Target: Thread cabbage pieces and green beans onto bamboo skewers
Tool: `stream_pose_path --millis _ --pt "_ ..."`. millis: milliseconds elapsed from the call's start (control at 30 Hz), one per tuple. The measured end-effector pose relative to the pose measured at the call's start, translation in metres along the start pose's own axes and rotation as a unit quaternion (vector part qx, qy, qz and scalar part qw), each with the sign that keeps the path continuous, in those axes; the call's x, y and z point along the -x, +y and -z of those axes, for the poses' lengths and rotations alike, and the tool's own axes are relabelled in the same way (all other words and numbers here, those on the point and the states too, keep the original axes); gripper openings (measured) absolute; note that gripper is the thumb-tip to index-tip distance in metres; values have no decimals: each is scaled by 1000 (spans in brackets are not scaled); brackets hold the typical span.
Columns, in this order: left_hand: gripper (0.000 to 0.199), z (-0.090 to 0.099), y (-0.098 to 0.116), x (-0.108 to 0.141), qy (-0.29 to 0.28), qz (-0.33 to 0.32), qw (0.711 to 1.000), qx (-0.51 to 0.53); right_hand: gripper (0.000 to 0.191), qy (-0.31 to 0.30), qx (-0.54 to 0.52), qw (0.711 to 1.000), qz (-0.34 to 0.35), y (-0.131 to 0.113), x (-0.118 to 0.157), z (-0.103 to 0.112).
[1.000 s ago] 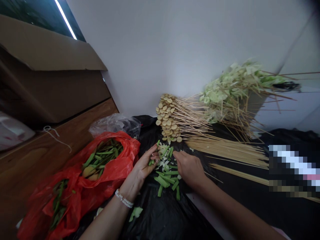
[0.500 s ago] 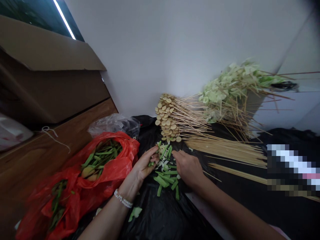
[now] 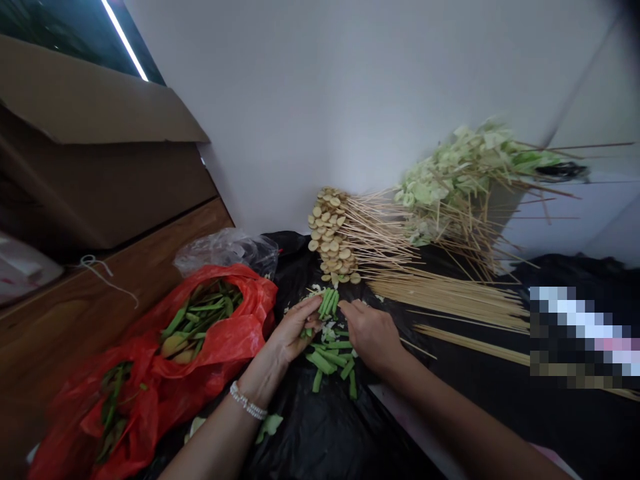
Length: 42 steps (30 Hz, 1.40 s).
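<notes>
Short green bean pieces (image 3: 329,303) stand side by side in a small row between my two hands. My left hand (image 3: 295,327) is closed on them, with more green showing under its fingers. My right hand (image 3: 373,333) pinches close to the row's right side. From behind that hand a thin bamboo skewer (image 3: 420,349) sticks out, in line with the pinched fingertips; its front part is hidden. Below the hands, loose cut green bean pieces (image 3: 327,361) lie on black plastic (image 3: 320,433), among pale shreds.
Skewered pale round slices (image 3: 330,230) are stacked by the wall. Skewered cabbage (image 3: 450,167) leans at the right, above bare bamboo skewers (image 3: 450,300). A red plastic bag (image 3: 240,320) with beans stands left, near a clear bag (image 3: 225,250) and a cardboard box (image 3: 110,180).
The green bean pieces between my hands were loosely apart and now sit in a tight, even row. My right hand has moved slightly left; the view has shifted a little.
</notes>
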<state>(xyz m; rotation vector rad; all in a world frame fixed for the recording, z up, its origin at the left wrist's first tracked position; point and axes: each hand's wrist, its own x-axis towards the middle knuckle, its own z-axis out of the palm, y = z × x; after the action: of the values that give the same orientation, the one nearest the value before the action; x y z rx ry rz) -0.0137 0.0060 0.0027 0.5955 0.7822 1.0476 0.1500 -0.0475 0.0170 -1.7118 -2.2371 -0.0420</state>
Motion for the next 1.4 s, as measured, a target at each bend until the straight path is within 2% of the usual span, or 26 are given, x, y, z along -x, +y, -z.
stream_pose_path --millis 167,300,533,700,833,1200,1300,1400 --pt "33 0 5 4 -31 1 999 -43 25 -3 2 1000 -13 1 -1 1" --pt "33 -1 -1 5 -22 -2 996 -86 26 2 -7 1000 -5 0 0 1" --pt "34 4 -3 -5 7 -65 997 -40 26 4 -27 1000 11 1 0 2" --pt "38 4 3 -3 -3 -45 998 -43 28 6 -106 994 -16 6 -1 0" --pt "31 2 -1 1 -14 -28 995 -91 30 -8 -85 996 -17 4 0 1" --pt "31 -1 -7 4 -11 -54 987 -151 28 -16 -23 1000 0 0 1 5" --pt "30 0 -7 1 -4 -50 990 -132 27 -17 -8 1000 2 1 1 5" --pt "29 3 3 -2 14 -26 999 -41 30 -10 -17 1000 -17 3 0 6"
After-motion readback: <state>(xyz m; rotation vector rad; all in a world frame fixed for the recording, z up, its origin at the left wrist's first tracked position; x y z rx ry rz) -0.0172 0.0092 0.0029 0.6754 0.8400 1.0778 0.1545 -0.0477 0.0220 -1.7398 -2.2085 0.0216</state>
